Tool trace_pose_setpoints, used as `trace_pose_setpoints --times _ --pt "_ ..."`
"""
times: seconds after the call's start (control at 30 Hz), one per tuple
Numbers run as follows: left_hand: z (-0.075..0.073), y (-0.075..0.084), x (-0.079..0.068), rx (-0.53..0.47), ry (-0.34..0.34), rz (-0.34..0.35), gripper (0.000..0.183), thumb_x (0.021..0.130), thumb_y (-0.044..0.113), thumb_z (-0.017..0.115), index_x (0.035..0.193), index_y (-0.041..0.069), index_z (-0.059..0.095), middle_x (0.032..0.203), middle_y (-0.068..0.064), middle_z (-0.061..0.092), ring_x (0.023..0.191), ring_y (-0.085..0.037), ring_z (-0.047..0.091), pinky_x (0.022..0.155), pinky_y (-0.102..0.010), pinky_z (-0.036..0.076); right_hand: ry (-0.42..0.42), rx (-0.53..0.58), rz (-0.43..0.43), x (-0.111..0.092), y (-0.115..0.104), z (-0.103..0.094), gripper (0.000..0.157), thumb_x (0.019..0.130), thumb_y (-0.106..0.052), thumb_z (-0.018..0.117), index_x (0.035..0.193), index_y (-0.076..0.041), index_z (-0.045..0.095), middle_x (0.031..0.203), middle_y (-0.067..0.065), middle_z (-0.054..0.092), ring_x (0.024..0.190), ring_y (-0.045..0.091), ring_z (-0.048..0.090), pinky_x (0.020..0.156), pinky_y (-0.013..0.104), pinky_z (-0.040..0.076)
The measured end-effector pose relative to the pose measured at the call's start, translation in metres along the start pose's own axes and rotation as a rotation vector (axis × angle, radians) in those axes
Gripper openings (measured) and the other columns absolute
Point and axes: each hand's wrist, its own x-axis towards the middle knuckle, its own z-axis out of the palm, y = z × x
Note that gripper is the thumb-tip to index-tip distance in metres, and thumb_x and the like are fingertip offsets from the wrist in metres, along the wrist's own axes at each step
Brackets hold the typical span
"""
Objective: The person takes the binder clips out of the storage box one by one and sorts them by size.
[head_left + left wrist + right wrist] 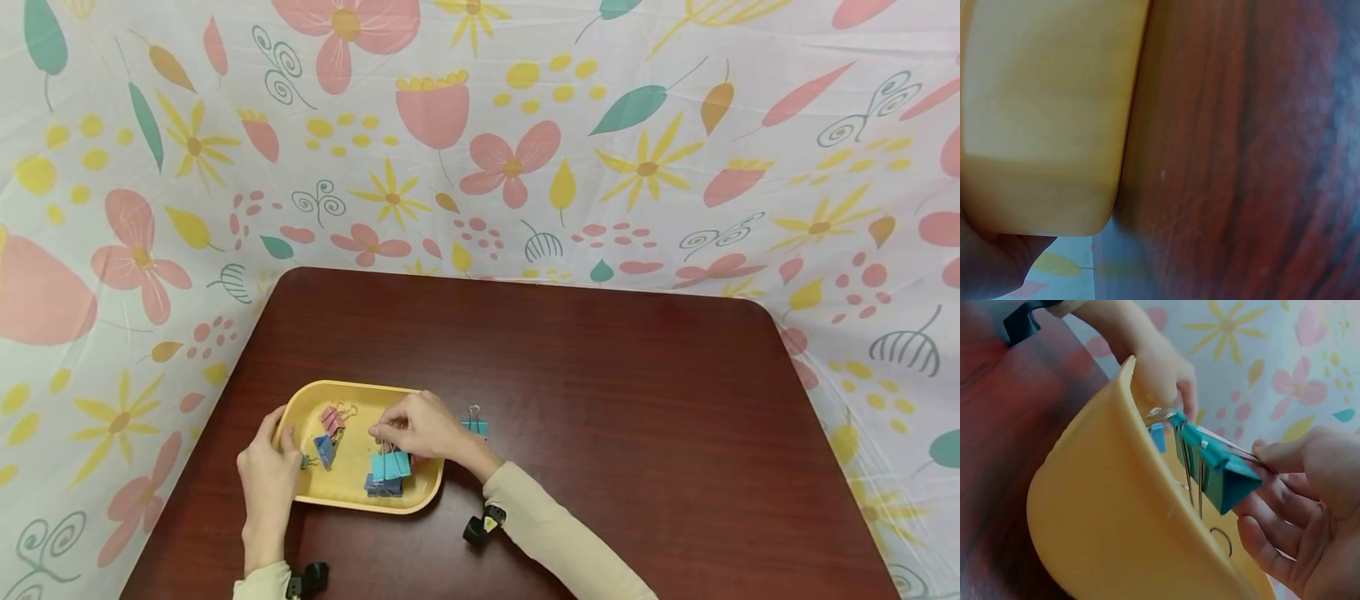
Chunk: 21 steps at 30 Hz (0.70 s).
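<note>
My left hand (268, 471) grips the left end of a yellow tray (352, 503), thumb over its rim. In the left wrist view the tray's outer wall (1047, 119) fills the left side. Over the tray's right half, my right hand (423, 427) pinches a wire handle of a teal binder clip (392, 466). The right wrist view shows this teal clip (1225, 478) just inside the rim. Below it in the head view sits a dark blue binder clip (384, 487). A pink clip (332, 420), a blue clip (325, 451) and a small green clip (308, 461) lie in the left half.
Another teal binder clip (477, 427) stands on the dark wooden table (600, 400), right of the tray and partly behind my right wrist. A flowered cloth (510, 167) hangs around the table's back and sides. Each wrist wears a black camera band (483, 525).
</note>
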Motion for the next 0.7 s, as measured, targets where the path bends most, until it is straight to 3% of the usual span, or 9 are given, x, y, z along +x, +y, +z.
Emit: trace_pose_setpoints --times 0.2,0.37,0.53,0.7 --pt "0.000 0.000 -0.001 -0.001 0.003 0.003 0.031 0.097 0.001 0.061 0.127 0.000 0.066 0.099 -0.032 0.072 0.069 -0.041 0.064 0.069 -0.058 0.052 -0.015 0.177 0.054 0.000 -0.003 -0.003 0.028 0.098 -0.026 0.066 0.079 -0.010 0.079 0.068 -0.003 0.074 0.059 -0.008 0.061 0.063 0.013 0.048" --pt "0.001 0.000 -0.001 0.002 0.002 0.006 0.031 0.097 0.002 0.061 0.127 0.000 0.066 0.097 -0.032 0.072 0.069 -0.043 0.065 0.068 -0.059 0.051 0.073 0.289 0.077 0.001 -0.001 -0.010 0.025 0.099 -0.021 0.066 0.084 -0.007 0.080 0.073 0.005 0.077 0.063 0.002 0.069 0.061 0.017 0.052" --pt "0.000 0.000 -0.001 0.002 0.006 0.008 0.030 0.097 0.002 0.061 0.127 0.000 0.066 0.097 -0.032 0.072 0.069 -0.043 0.065 0.068 -0.060 0.052 0.167 0.344 0.080 0.001 0.003 -0.026 0.021 0.098 -0.019 0.068 0.085 -0.008 0.080 0.075 0.008 0.077 0.064 0.007 0.071 0.061 0.021 0.055" --pt "0.000 0.000 -0.001 0.004 0.003 0.009 0.030 0.096 0.001 0.061 0.126 0.000 0.066 0.096 -0.031 0.072 0.066 -0.041 0.065 0.065 -0.057 0.051 0.238 0.312 0.063 0.001 0.010 -0.047 0.020 0.098 -0.020 0.069 0.084 -0.009 0.079 0.072 0.004 0.074 0.062 0.007 0.067 0.058 0.021 0.051"
